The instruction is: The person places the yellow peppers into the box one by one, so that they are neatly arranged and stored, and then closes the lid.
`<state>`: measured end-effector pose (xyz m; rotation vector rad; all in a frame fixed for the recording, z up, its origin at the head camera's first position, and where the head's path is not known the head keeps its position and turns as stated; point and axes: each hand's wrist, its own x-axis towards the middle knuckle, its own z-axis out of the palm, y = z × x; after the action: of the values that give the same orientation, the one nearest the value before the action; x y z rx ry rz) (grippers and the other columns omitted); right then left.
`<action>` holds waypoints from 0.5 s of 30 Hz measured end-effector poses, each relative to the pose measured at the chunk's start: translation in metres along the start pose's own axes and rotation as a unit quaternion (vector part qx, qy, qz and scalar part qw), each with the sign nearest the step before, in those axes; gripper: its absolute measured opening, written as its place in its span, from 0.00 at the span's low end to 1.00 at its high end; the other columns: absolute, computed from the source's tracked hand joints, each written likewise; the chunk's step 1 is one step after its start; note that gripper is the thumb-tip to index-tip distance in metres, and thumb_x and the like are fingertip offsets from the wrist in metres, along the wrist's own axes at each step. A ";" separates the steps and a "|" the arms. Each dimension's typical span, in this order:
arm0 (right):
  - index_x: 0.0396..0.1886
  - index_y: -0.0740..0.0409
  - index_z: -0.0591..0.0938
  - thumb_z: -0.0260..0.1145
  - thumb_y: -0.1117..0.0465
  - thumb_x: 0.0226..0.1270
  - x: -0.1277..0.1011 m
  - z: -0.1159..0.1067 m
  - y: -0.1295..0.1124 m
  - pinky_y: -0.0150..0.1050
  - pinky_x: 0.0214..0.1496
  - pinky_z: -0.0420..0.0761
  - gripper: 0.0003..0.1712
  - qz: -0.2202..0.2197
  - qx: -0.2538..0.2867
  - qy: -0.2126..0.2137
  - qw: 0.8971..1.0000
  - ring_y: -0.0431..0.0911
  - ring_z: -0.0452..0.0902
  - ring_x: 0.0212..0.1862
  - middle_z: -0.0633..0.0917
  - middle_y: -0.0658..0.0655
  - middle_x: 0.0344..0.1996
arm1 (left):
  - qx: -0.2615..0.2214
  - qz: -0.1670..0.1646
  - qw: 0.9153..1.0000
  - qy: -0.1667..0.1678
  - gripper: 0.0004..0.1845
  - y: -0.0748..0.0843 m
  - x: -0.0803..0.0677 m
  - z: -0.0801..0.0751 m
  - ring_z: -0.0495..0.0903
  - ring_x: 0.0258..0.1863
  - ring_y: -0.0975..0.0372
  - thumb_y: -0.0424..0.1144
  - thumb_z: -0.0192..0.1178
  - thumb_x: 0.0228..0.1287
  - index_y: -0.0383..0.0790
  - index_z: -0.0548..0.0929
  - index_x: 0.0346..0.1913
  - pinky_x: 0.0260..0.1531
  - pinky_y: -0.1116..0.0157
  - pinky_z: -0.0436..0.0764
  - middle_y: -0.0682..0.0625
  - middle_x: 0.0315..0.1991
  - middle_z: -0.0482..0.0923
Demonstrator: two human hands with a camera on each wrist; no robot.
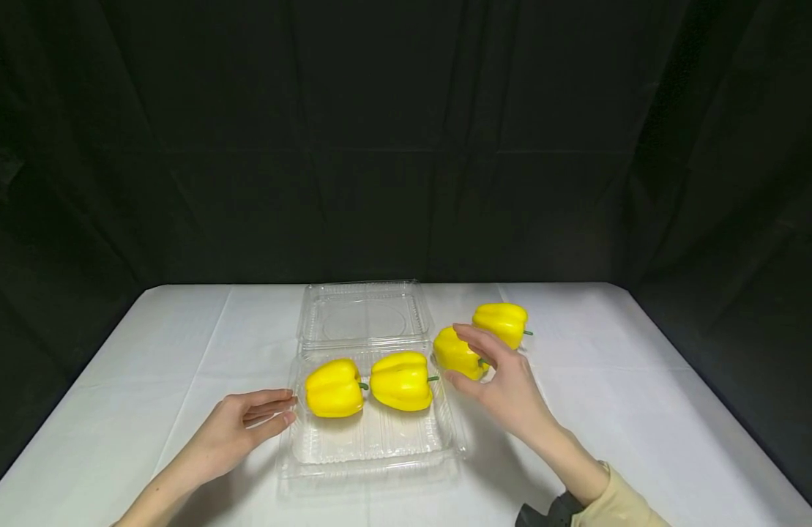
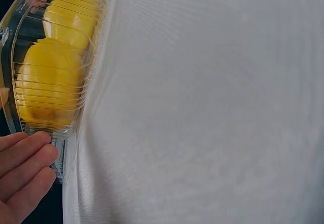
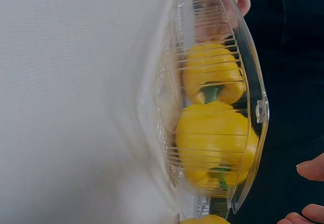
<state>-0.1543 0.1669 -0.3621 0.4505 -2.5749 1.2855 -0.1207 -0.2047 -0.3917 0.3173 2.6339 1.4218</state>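
Observation:
A clear plastic clamshell container (image 1: 373,446) lies with its lid (image 1: 359,315) folded back. Two yellow bell peppers rest side by side in its base: a left one (image 1: 334,389) and a right one (image 1: 401,381), both with green stems pointing right. My left hand (image 1: 228,432) is at the container's left edge, its fingers (image 2: 38,155) extended against or close to the end wall; contact is unclear. My right hand (image 1: 504,380) hovers by a third yellow bell pepper (image 1: 453,353) outside the container, thumb and fingers spread. In the right wrist view its fingers stand apart from that pepper (image 3: 205,220).
A fourth yellow bell pepper (image 1: 501,323) lies behind and to the right of the third. Everything stands on a white cloth-covered table (image 1: 643,410). A black curtain (image 1: 379,146) closes off the back and sides.

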 end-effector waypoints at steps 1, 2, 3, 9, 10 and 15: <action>0.65 0.59 0.77 0.76 0.67 0.57 0.000 0.000 0.001 0.55 0.64 0.78 0.34 0.000 -0.001 0.000 1.000 0.60 0.77 0.63 0.79 0.60 0.64 | 0.000 0.000 1.000 0.000 0.26 0.000 0.000 0.000 0.83 0.56 0.48 0.44 0.66 0.67 0.28 0.79 0.60 0.54 0.57 0.84 0.41 0.55 0.84; 0.65 0.59 0.77 0.76 0.67 0.57 0.001 0.000 0.001 0.55 0.64 0.78 0.34 0.001 -0.002 0.001 1.000 0.60 0.77 0.63 0.79 0.60 0.64 | 0.001 -0.001 1.000 0.000 0.26 0.000 0.000 0.000 0.83 0.56 0.48 0.44 0.66 0.67 0.28 0.79 0.60 0.54 0.57 0.84 0.41 0.55 0.84; 0.65 0.60 0.77 0.76 0.67 0.57 0.001 0.000 0.002 0.55 0.64 0.78 0.34 0.001 -0.003 0.001 1.000 0.61 0.77 0.63 0.79 0.60 0.64 | 0.002 -0.001 1.000 0.001 0.26 0.000 0.000 0.000 0.83 0.55 0.48 0.44 0.66 0.67 0.28 0.79 0.60 0.54 0.57 0.84 0.41 0.55 0.84; 0.65 0.61 0.77 0.76 0.68 0.56 0.003 0.000 0.006 0.56 0.63 0.79 0.35 0.001 -0.012 0.009 1.000 0.62 0.77 0.62 0.79 0.61 0.65 | 0.000 0.000 1.000 0.004 0.26 0.001 -0.001 0.000 0.84 0.55 0.49 0.44 0.66 0.67 0.28 0.79 0.60 0.53 0.58 0.84 0.41 0.55 0.84; 0.65 0.61 0.77 0.76 0.68 0.56 0.004 0.000 0.007 0.56 0.63 0.79 0.35 0.002 -0.013 0.010 1.000 0.61 0.77 0.63 0.79 0.61 0.65 | -0.001 0.000 1.000 0.004 0.26 0.001 -0.001 0.000 0.84 0.55 0.49 0.43 0.66 0.67 0.28 0.79 0.60 0.53 0.58 0.84 0.42 0.55 0.84; 0.65 0.62 0.77 0.76 0.69 0.55 0.005 0.000 0.011 0.55 0.64 0.78 0.36 0.005 -0.010 0.013 1.000 0.61 0.77 0.63 0.79 0.62 0.65 | -0.004 0.003 1.000 0.003 0.26 0.001 0.000 0.000 0.83 0.55 0.49 0.43 0.66 0.67 0.28 0.79 0.60 0.53 0.58 0.84 0.41 0.55 0.84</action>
<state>-0.1631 0.1725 -0.3682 0.4154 -2.5704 1.2591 -0.1202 -0.2043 -0.3914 0.3210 2.6331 1.4366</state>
